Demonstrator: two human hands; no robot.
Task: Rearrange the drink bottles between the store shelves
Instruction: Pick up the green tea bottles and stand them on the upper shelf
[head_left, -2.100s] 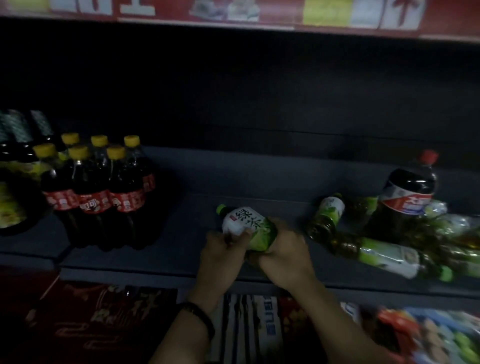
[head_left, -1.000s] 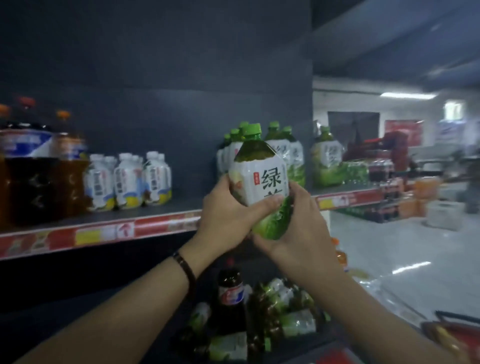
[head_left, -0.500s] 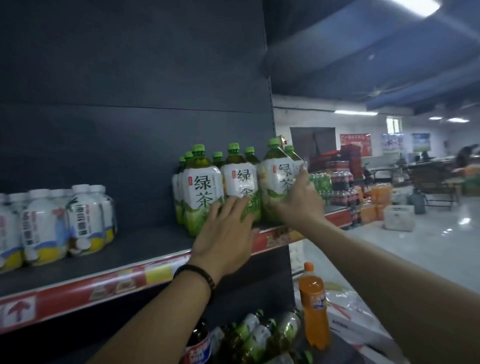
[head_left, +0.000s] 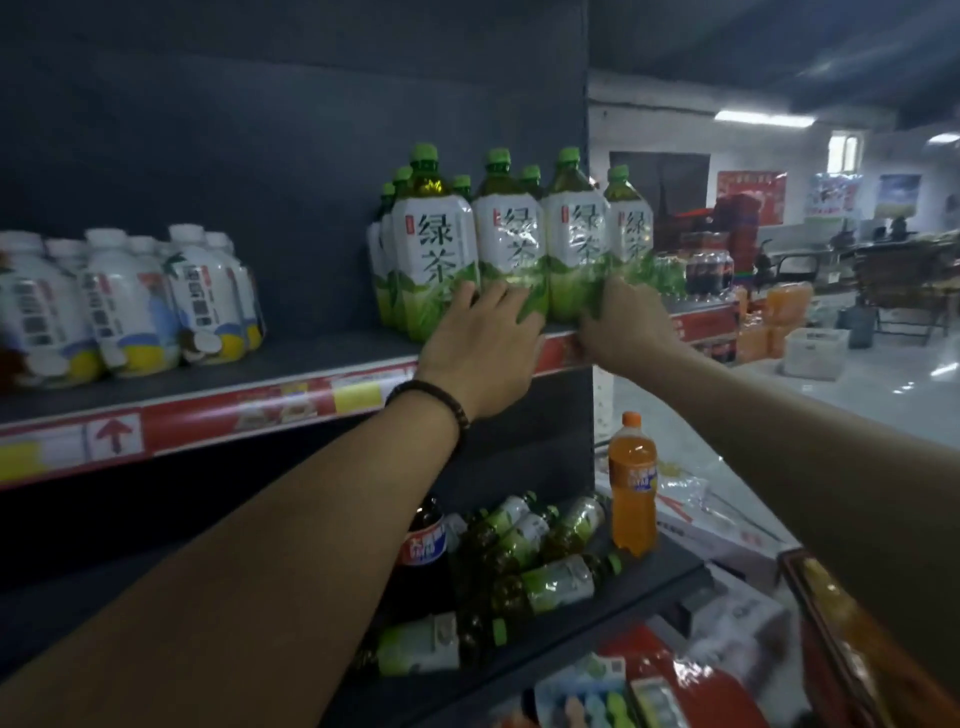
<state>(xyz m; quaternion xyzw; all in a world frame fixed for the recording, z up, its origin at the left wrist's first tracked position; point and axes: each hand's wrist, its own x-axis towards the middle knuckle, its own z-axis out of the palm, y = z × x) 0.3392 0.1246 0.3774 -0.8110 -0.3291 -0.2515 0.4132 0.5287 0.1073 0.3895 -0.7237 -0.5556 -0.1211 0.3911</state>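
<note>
Several green tea bottles (head_left: 435, 244) with green caps and white labels stand upright in a group at the right end of the upper shelf (head_left: 291, 400). My left hand (head_left: 480, 343) lies with straight fingers against the bases of the front bottles. My right hand (head_left: 623, 325) touches the base of the rightmost front bottles (head_left: 576, 244) at the shelf edge; its fingertips are hidden behind it. More green tea bottles (head_left: 524, 582) lie on their sides in a heap on the lower shelf (head_left: 670, 566).
White coconut drink bottles (head_left: 130, 301) stand at the left of the upper shelf. On the lower shelf an orange soda bottle (head_left: 632, 483) stands upright and a dark cola bottle (head_left: 426, 545) sits behind my left forearm. Packaged goods lie below; an aisle opens to the right.
The bottle lifted from the lower shelf now stands in the upper group. Both hands have released it and dropped to the bottle bases at the shelf edge.
</note>
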